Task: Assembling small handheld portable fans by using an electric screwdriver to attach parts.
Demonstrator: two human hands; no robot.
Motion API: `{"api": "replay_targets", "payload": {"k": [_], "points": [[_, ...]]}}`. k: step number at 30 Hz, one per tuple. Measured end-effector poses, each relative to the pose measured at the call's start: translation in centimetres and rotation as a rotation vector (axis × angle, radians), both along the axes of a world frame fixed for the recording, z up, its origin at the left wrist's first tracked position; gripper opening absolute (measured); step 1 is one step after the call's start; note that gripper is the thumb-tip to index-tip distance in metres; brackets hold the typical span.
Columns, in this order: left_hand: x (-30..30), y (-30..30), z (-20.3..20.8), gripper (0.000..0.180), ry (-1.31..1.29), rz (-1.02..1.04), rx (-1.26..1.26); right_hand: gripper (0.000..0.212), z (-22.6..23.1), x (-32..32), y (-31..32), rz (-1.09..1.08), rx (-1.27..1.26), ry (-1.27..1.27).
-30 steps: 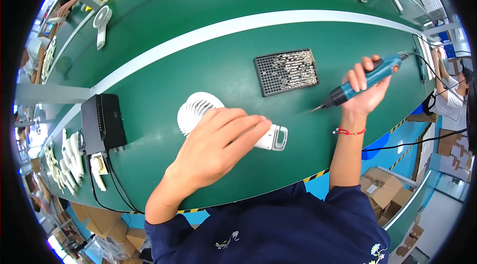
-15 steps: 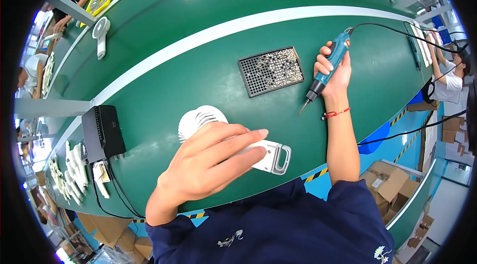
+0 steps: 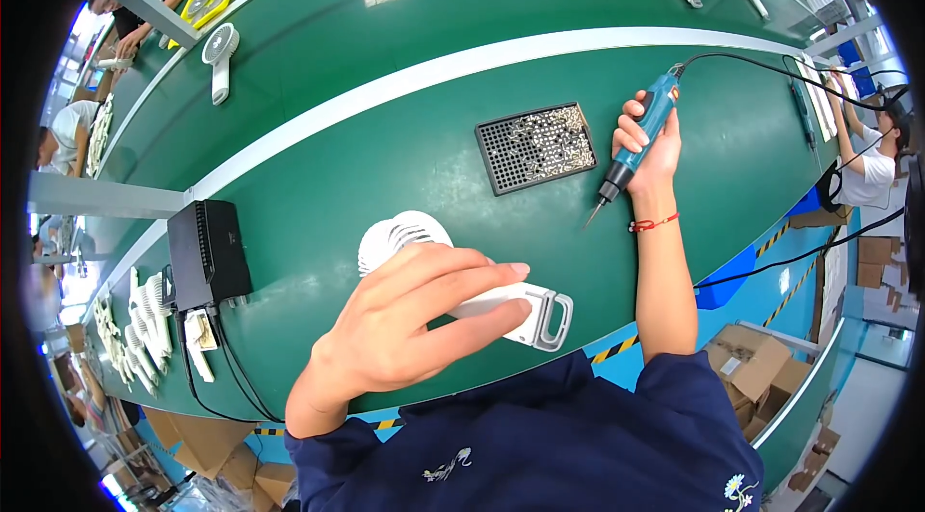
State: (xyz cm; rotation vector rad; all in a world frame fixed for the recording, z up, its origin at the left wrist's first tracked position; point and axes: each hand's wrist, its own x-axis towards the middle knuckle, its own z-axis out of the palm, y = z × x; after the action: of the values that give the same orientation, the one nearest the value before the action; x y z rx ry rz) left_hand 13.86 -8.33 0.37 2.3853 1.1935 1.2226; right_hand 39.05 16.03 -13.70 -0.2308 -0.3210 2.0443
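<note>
My left hand [image 3: 400, 329] is closed round a white handheld fan [image 3: 528, 321] lying near the table's front edge. Its ribbed round head shows beyond my knuckles, and a grey loop ends the handle at the right. My fingers hide the middle of it. In my right hand [image 3: 659, 165] is a teal and black electric screwdriver [image 3: 644, 131], its thin bit slanting down to the left, apart from the fan. Between the hands and farther back lies a black perforated tray [image 3: 501, 157]. Many small screws stand or lie in it, mostly on its right side.
A black box [image 3: 208, 257] with cables stands at the left, beside several white fan parts [image 3: 145, 324]. The screwdriver's cord [image 3: 752, 57] runs off right. More fans [image 3: 221, 59] lie beyond the white divider [image 3: 434, 59]. Other people work at far left and far right.
The whole view has shifted slightly, so the table things sit a little farther right in the picture. Both hands keep their holds; the screwdriver bit remains apart from the fan.
</note>
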Motion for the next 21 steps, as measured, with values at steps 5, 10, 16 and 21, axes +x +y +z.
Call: {"api": "replay_targets", "payload": {"k": [5,10,16,21], "points": [[0.1,0.2,0.0,0.031,0.034,0.022,0.036,0.050,0.0,-0.1,0.0,-0.002,-0.002,-0.002],[0.3,0.0,0.0,0.028,0.051,0.041,0.015,0.049,0.0,-0.3,-0.1,-0.017,-0.003,0.000],[0.3,0.0,0.2,0.027,0.093,0.047,0.025,0.047,0.3,-0.1,-0.2,-0.012,0.015,0.008],[-0.6,-0.6,-1.1,0.031,0.167,0.106,-0.096,0.044,1.5,-0.9,-1.5,-0.056,0.021,-0.047]]}}
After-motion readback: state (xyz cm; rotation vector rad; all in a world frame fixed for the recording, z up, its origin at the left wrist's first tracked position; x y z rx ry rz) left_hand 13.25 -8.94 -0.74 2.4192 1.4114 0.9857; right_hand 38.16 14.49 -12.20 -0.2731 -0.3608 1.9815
